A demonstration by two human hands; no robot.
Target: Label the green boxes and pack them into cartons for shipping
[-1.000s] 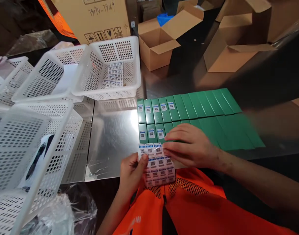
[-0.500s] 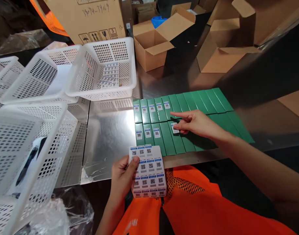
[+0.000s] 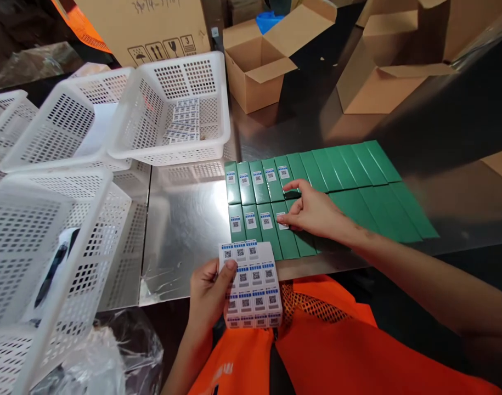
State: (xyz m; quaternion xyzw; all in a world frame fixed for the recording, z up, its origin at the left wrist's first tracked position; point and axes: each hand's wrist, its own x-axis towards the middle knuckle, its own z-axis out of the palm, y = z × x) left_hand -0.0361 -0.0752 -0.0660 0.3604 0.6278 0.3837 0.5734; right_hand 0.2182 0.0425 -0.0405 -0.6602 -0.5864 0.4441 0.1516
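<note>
White baskets [image 3: 168, 118] stand at the left of the desk [image 3: 185, 225]. The left hand [image 3: 209, 293] grips a sheet of QR stickers [image 3: 253, 282], thumb over its edge. The right hand [image 3: 312, 211], which half a second ago hovered further right, now presses a sticker [image 3: 281, 219] with pinched fingers [image 3: 287, 218] onto the fourth front-row green box [image 3: 284, 241]; three neighbours already carry theirs.

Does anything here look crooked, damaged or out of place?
Nothing stands out. The green boxes lie in two tidy rows, their QR stickers line up, and the left hand holds the sticker sheet flat.
</note>
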